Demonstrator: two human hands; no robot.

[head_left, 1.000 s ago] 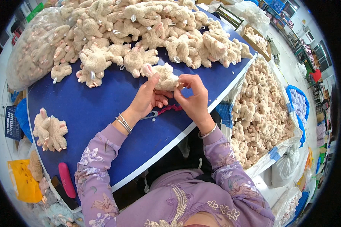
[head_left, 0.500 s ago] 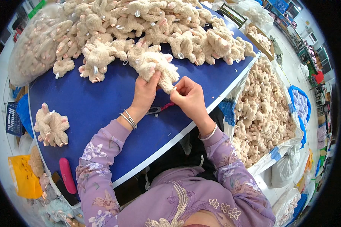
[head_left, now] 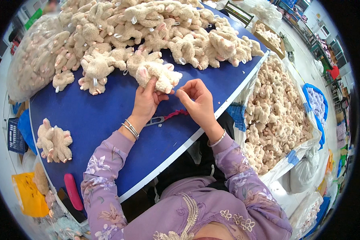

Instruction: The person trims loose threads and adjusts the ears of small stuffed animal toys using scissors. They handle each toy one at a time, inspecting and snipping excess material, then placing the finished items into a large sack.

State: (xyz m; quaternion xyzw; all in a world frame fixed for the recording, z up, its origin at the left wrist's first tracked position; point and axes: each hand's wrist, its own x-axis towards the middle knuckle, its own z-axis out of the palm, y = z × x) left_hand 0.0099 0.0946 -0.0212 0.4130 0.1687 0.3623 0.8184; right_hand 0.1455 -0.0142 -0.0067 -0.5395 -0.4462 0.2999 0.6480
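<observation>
1. We find the left hand (head_left: 146, 100) gripping one plush toy (head_left: 158, 76) near the middle of the bench (head_left: 96, 116), just in front of the heap.
2. The right hand (head_left: 196, 98) is pinched shut just beside the toy; what it holds is too small to tell.
3. Snips (head_left: 166, 117) lie on the bench under the hands.
4. We judge the work early to midway: a large heap (head_left: 148, 32) waits along the far edge, and only a small stack (head_left: 54, 140) sits apart at the left edge.
5. A sack (head_left: 276, 120) off the right edge holds many more.
</observation>
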